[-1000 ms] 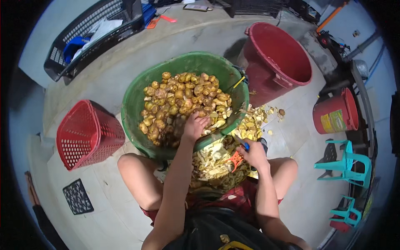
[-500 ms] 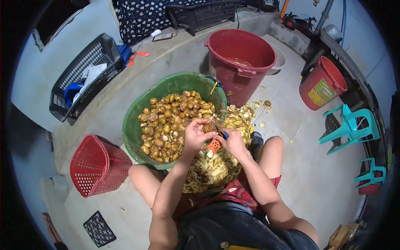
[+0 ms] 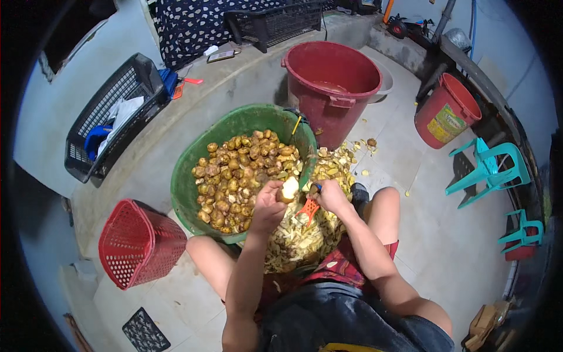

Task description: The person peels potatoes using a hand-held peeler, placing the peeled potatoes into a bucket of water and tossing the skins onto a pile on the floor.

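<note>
Containers and hands at a floor-level workplace, in descending size. The green tub (image 3: 234, 119) holds a broad heap of brown-skinned potatoes (image 3: 234, 176); paler pieces lie at its right side. Behind it, the red bin (image 3: 319, 117) contains a little material at the bottom, too indistinct to identify. The black crate (image 3: 111, 94), upper left, holds white cloth (image 3: 122, 114) and a blue item (image 3: 97, 141). The perforated red basket (image 3: 170, 246) stands left of the tub; the red bucket (image 3: 431, 120) stands at right. Peelings (image 3: 299, 237) are heaped between the person's legs.

The left hand (image 3: 268, 200) grasps a half-bared potato (image 3: 290, 189) near the tub's right edge, pale face uppermost, skin remaining below. The right hand (image 3: 331, 195) is closed around a blue-handled tool (image 3: 317, 188), just beside the potato; an orange piece (image 3: 309, 209) shows beneath, its attachment unclear.

Compared with half a second earlier, the potato shows pale flesh instead of brown skin, and the hands are farther apart.
</note>
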`<state>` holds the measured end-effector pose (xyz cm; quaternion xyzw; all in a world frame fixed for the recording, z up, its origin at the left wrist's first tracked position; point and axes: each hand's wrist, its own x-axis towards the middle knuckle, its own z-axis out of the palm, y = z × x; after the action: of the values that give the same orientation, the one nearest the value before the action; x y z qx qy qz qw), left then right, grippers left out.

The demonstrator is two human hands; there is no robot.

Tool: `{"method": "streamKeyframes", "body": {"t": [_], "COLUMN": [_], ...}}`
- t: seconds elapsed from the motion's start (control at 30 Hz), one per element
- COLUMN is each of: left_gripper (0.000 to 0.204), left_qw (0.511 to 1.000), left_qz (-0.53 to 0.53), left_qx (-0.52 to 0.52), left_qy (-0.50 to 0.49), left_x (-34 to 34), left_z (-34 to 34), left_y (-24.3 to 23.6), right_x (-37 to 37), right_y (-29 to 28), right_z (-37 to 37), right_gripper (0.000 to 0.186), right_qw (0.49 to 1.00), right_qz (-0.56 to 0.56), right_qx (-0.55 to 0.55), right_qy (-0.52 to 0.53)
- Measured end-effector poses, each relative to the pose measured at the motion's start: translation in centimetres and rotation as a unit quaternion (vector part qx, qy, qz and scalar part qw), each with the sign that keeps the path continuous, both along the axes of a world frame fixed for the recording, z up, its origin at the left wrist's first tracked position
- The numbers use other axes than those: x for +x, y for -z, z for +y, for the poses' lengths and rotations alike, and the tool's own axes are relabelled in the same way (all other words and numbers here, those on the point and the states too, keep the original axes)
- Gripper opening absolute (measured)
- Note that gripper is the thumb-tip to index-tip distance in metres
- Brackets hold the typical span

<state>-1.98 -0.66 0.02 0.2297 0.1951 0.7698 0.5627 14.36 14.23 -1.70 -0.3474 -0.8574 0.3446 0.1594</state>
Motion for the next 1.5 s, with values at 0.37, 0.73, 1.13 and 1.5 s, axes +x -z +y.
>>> {"method": "streamKeyframes", "body": {"t": [0.37,0.73,1.13,1.5], "left_gripper": [0.044,0.035,0.045,0.064], "left_qw": [0.959,0.661,0.566,0.605], "left_qz": [0.238,0.603,0.650,0.633], "left_qx": [-0.155,-0.319,-0.507,-0.483], "left_qy": [0.023,0.313,-0.015,0.024], "left_x": [-1.4,3.1,-9.4,-11.0], "left_z": [0.0,-2.9,7.6,11.1], "left_y": [3.2,20.0,18.5,20.3], "right_x": [2.0,4.9,2.4,0.9], "right_y": [1.9,-1.2,-2.2,-1.9], "right_z": [1.2,2.2,2.3,2.4], "right_gripper": [0.021,0.037,0.044,0.032], "right_qw": [0.970,0.960,0.968,0.944], "right_qz": [-0.242,-0.276,-0.252,-0.323], "right_qx": [0.020,-0.037,0.001,-0.063], "right_qy": [0.024,0.026,-0.017,-0.024]}}
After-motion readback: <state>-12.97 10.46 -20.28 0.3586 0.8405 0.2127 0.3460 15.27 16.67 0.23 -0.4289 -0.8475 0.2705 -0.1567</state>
